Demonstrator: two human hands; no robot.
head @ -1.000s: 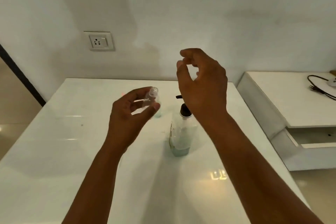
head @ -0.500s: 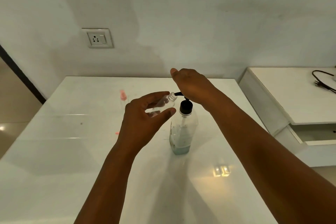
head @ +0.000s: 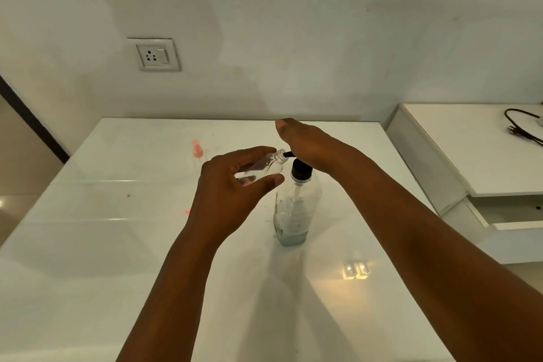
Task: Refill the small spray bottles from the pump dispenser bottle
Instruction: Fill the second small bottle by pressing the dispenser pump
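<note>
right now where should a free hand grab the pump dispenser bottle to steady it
Probably around the clear body of the pump dispenser bottle, from its right side. It stands upright, the right hand covers the pump head, and the left hand holds the small spray bottle at the spout.

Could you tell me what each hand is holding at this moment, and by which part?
The left hand holds the small clear plastic spray bottle by its body, between thumb and fingers. The right hand grips nothing; it rests on the black pump head.
</note>
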